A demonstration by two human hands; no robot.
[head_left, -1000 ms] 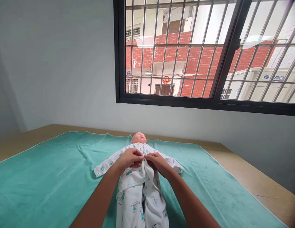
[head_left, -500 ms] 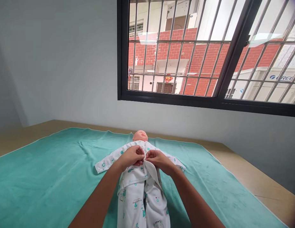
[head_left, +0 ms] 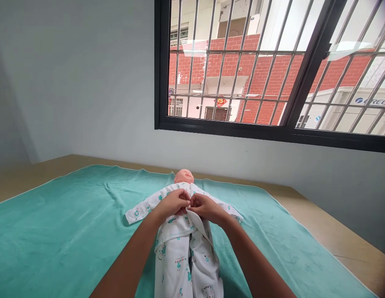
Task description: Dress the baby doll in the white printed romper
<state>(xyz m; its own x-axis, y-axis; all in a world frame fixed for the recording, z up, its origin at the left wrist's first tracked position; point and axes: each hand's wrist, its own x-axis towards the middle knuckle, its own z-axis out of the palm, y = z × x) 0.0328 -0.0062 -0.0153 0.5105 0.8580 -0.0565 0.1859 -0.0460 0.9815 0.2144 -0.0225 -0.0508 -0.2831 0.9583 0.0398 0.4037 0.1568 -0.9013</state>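
Note:
A baby doll (head_left: pixel 184 176) lies on its back, its head toward the wall. It wears a white baby jacket (head_left: pixel 175 227) with green prints, sleeves spread to both sides, and matching trousers (head_left: pixel 174 265). Over the chest, my left hand (head_left: pixel 176 202) pinches the jacket's front edge. My right hand (head_left: pixel 205 206) grips the other front edge close beside it, fingertips almost touching the left ones. Below my right hand the jacket's lower flap hangs loose and folded outward. Whatever sits between the fingertips is hidden.
A green blanket (head_left: pixel 71 223) with shallow wrinkles covers most of the wooden table (head_left: pixel 360 265). Behind the table stands a pale wall (head_left: pixel 87 82) with a dark-framed, barred window (head_left: pixel 225 124).
Both hands stay at the jacket front, with their fingertips drawn slightly closer together. The whole view has shifted a little.

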